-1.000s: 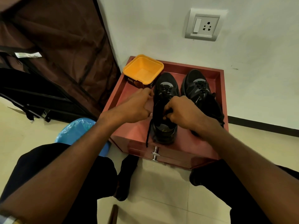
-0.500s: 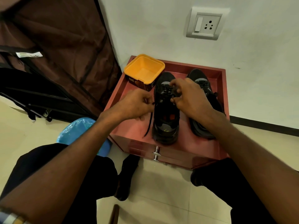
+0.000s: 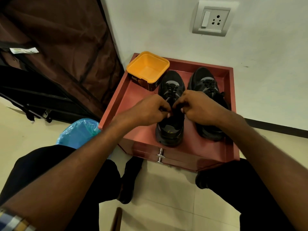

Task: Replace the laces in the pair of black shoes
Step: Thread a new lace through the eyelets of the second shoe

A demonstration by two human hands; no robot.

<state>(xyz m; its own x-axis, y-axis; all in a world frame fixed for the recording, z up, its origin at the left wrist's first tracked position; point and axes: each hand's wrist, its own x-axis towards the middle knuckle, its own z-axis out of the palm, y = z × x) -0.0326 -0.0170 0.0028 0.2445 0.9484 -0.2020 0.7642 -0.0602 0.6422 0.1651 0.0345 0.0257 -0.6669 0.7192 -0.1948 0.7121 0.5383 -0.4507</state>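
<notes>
Two black shoes stand side by side on a red low cabinet point(image 3: 133, 97), toes toward the wall. Over the tongue of the left shoe point(image 3: 170, 129) my left hand point(image 3: 148, 110) and my right hand point(image 3: 198, 107) meet, fingers curled, each pinching the black lace point(image 3: 172, 88) near the top eyelets. The lace ends are hidden between my fingers. The right shoe point(image 3: 205, 84) stands laced, partly covered by my right wrist.
An empty orange square tub point(image 3: 147, 70) sits at the cabinet's back left corner, touching the left shoe's toe. A blue plastic bag point(image 3: 78, 132) lies on the floor at left, beside a brown fabric wardrobe point(image 3: 58, 47). White wall behind with a socket point(image 3: 211, 19).
My right hand came back from the upper laces to the tongue. My left hand moved right to meet it, and the loose lace end that hung down the shoe's left side is gone from sight.
</notes>
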